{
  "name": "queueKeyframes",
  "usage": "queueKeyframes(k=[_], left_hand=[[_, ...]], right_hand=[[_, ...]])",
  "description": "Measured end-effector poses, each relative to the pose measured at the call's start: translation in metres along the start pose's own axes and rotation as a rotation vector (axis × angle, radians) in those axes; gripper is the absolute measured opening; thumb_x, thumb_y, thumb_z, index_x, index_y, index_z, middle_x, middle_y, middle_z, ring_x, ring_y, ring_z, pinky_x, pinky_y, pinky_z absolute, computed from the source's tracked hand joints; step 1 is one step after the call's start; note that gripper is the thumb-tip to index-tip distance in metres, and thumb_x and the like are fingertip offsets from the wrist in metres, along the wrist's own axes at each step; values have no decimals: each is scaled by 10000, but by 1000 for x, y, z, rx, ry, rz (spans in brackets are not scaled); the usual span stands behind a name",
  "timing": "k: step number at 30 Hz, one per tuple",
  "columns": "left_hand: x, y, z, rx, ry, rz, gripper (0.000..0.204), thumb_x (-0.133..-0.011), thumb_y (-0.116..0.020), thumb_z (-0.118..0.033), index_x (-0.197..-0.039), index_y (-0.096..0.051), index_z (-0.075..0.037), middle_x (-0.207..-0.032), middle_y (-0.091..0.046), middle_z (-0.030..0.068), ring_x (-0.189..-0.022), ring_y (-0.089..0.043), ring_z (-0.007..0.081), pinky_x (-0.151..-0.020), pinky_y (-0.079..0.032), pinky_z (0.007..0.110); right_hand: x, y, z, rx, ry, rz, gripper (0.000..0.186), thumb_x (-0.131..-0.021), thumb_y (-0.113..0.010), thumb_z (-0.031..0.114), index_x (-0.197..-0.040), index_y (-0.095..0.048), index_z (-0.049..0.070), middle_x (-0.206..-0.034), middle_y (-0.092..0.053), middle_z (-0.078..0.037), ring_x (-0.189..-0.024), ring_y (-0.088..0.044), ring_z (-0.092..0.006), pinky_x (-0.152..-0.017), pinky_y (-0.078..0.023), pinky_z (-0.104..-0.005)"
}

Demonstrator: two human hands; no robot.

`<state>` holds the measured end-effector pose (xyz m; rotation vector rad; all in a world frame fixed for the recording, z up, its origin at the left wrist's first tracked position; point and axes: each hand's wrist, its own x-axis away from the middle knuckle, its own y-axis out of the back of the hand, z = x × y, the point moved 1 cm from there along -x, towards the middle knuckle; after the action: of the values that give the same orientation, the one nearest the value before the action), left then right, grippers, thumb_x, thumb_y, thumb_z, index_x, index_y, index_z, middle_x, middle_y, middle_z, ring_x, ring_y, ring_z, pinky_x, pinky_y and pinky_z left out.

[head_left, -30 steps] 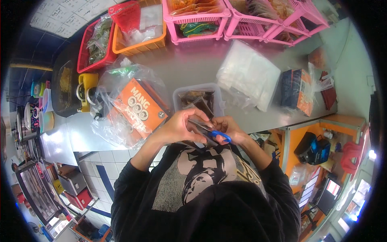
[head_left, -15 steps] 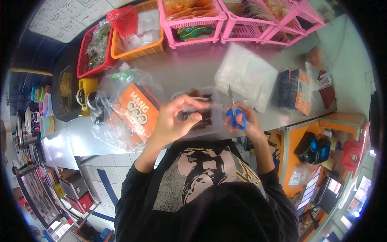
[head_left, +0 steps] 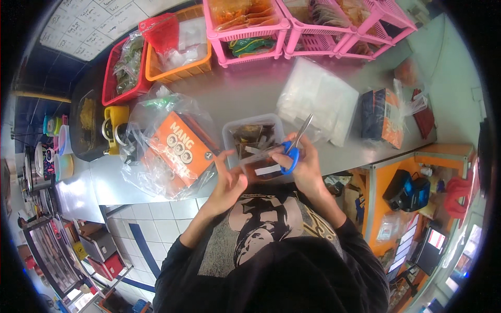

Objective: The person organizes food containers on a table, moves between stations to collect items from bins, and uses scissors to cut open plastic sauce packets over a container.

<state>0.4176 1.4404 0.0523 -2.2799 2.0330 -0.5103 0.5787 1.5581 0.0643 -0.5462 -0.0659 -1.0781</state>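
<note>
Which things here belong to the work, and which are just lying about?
Apparently in use:
blue-handled scissors in right hand
clear tub of brown packets, beside left hand

Seemingly idle:
orange box in clear bag
red basket
orange basket
pink racks

A red basket (head_left: 129, 94) stands beside an orange basket (head_left: 182, 72).

The right fingers (head_left: 309, 152) hold blue-handled scissors (head_left: 296, 151) near dark sachets (head_left: 249, 134) in a tub (head_left: 227, 132)

Head-worn left fisheye; looks steeply down, close above chest (head_left: 266, 221), counter (head_left: 242, 91) beyond.
</note>
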Motion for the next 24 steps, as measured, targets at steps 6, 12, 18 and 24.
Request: queueKeyframes(k=[6, 12, 18, 24], left_hand=[[-30, -6, -8, 74, -97, -164, 314, -890, -550, -94, -1155, -393, -33, -1058, -594, 147, -906, -578, 155, -771, -465, 256], [-31, -3, -26, -36, -177, -120, 192, -835, -593, 2, -1025, -571, 14, -1028, -597, 104, -899, -586, 127, -757, -495, 245], [-32, -5, -51, -129, -202, -22, 279, -762, -650, 65, -1029, -580, 25, -1021, -585, 110, -930, -575, 147, -745, -503, 238], [-31, -4, -66, -226, -130, 8, 276, -750, -666, 57, -1014, -598, 16, -1010, -594, 88, -933, -581, 142, -725, -504, 223]], right_hand=[[13, 0, 4, 367, 117, 27, 420, -738, -693, -20, -1024, -391, 32, -836, -645, -134, -755, -621, -148, -578, -476, -215], [20, 59, 34, 624, -26, 333, 461, -604, -842, 189, -904, -547, -2, -746, -596, -44, -704, -580, -99, -663, -453, -240], [19, 69, 36, 457, -152, 593, 514, -562, -863, 260, -884, -556, 1, -741, -597, -43, -667, -563, -102, -619, -434, -236], [0, 62, 52, 478, -163, 685, 484, -549, -866, 244, -838, -567, -3, -703, -594, -43, -645, -559, -97, -570, -418, -230]])
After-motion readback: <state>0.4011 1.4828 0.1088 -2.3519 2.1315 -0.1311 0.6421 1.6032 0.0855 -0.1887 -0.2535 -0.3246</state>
